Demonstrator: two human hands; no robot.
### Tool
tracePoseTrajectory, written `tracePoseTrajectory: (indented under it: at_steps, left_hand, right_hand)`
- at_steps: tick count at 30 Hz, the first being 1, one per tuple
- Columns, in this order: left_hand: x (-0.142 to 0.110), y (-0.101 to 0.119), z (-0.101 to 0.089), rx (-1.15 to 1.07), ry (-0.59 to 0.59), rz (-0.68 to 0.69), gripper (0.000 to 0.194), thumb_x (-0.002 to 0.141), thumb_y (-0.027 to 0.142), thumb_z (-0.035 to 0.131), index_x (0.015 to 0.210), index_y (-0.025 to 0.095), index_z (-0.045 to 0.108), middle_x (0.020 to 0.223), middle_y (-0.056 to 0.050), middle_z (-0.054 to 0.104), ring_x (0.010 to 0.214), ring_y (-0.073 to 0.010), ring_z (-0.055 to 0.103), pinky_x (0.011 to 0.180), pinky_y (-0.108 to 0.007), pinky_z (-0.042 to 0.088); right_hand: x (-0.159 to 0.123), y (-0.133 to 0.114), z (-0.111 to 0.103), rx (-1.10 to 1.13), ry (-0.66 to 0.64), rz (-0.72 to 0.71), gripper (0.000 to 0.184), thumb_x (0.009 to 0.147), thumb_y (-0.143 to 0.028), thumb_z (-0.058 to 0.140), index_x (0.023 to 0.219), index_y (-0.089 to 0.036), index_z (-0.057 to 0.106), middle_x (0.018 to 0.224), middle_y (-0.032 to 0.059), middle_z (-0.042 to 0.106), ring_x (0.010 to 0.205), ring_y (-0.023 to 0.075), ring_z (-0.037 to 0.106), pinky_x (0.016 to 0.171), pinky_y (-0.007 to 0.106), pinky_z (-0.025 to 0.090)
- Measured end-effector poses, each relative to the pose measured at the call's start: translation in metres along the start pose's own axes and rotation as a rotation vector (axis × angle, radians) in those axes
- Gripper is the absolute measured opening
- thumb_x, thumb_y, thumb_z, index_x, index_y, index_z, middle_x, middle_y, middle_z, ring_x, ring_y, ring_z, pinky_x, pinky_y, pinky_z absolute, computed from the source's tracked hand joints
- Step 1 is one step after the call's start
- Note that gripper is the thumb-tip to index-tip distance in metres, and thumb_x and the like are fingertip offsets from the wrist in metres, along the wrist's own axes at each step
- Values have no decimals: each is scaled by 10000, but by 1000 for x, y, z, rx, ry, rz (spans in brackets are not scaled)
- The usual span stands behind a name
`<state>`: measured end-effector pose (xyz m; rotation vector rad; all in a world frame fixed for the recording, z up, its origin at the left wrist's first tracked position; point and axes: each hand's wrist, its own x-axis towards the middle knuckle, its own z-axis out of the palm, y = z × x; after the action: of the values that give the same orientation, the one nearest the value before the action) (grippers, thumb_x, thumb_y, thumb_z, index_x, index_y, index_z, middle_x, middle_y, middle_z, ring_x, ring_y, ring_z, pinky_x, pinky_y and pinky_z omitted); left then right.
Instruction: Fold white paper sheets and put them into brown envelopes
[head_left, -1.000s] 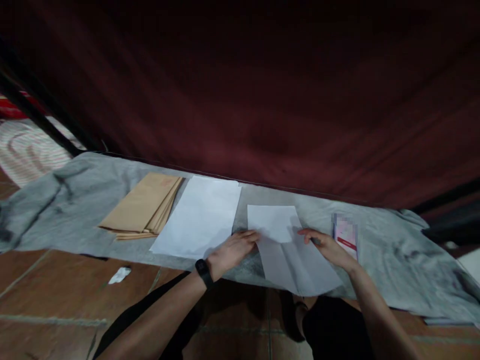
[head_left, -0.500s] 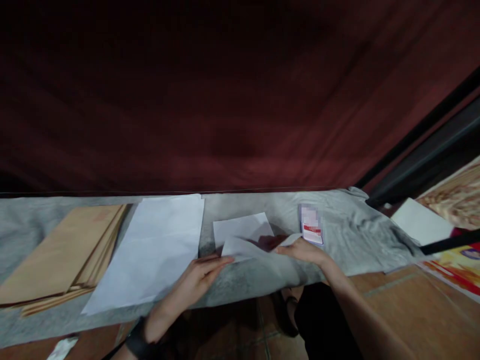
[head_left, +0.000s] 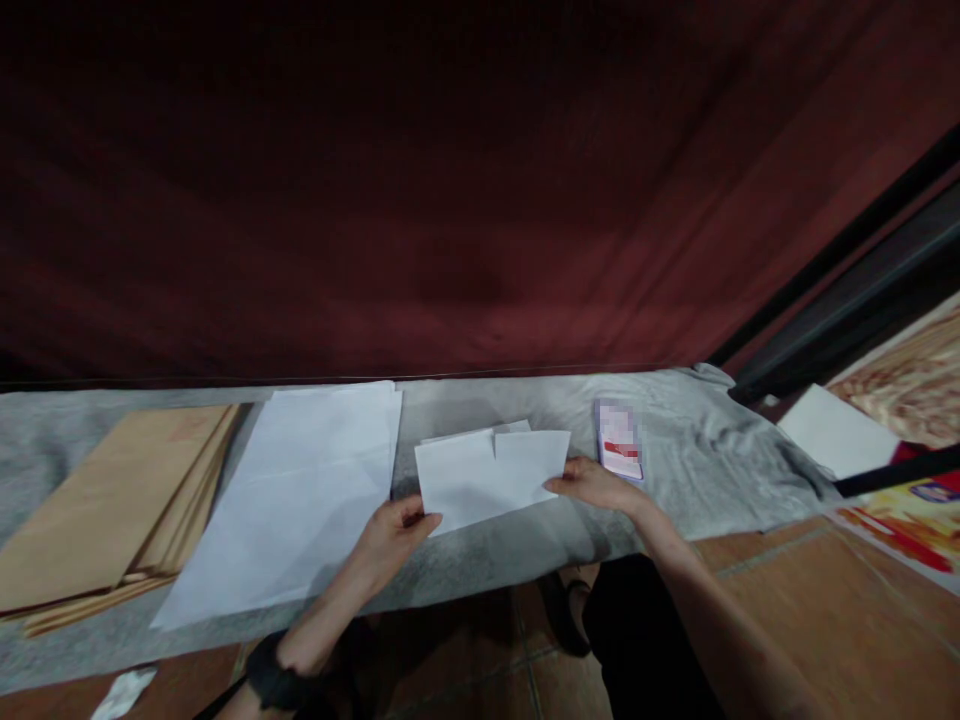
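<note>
In the head view a folded white sheet of paper is held between my two hands, a short slit or gap showing in its upper edge. My left hand pinches its lower left corner, thumb on top. At the right edge, my right hand grips the paper between thumb and fingers. Another white paper edge shows just behind it; whether it is a separate sheet I cannot tell. Left of my left hand lies a stack of large white sheets.
Brown paper envelopes are piled at the far left. A phone lies to the right on the grey cloth. Behind hangs a dark red curtain. Black bars and printed sheets stand at the right.
The paper was bent and lifted over the white sheet behind it; now it is spread flatter between my hands. My right hand has moved slightly up, gripping the right edge.
</note>
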<state>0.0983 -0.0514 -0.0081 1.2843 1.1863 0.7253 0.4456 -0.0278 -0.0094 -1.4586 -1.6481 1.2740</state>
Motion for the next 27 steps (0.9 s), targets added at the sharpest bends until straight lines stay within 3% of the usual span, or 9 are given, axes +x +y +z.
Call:
tracePoseTrajectory:
  at_steps: [5,9,12,17,19,23,27]
  left_hand:
    - [5,2,2,93,91,-34,269,741,467,607,700,202,610,625,21,612,591,-158,563,542,-252,422]
    - [11,-2,5,387,259,47,184,797,323,571,654,224,509,549,57,504,538,-134,510,540,-239,359]
    - [14,-4,7,588,312,23,46,832,201,557,869,224,572,631,54,594,575,-137,567,578,-242,364]
    - [17,-1,10,718,292,-93,399,903,177,539,1294,183,458,765,18,683,690,-165,666,626,-252,409]
    - [16,2,12,780,290,-123,474,917,183,530,1372,170,398,827,-10,709,757,-186,694,656,-264,432]
    - [11,7,19,965,289,-120,542,941,213,485,1460,172,334,908,-62,734,832,-238,722,698,-310,481]
    - [4,9,24,1204,308,51,442,937,163,427,1374,155,495,998,-126,723,904,-278,711,798,-387,522]
  right_hand:
    - [4,-3,3,-69,-60,-10,142,765,-368,698,695,-246,717,622,-40,658,629,176,586,604,285,484]
    - [10,-8,11,-260,1,-10,109,799,-306,639,716,-241,665,652,-36,643,662,169,587,607,265,437]
    - [9,-11,18,-583,79,86,50,834,-238,610,850,-219,654,756,-13,675,718,168,627,651,264,420]
    - [9,-14,25,-773,158,142,179,923,-242,546,1078,-196,621,891,49,716,843,220,686,746,317,471]
    - [10,-17,33,-782,195,60,217,959,-236,493,1130,-186,616,1006,81,717,957,232,680,845,345,490]
    - [13,-23,64,-798,205,-308,391,1005,-295,441,1374,-194,522,1411,111,572,1312,238,516,1102,408,402]
    - [14,-19,102,-901,134,-439,509,1017,-360,439,1508,-226,406,1614,83,328,1484,274,290,1187,490,299]
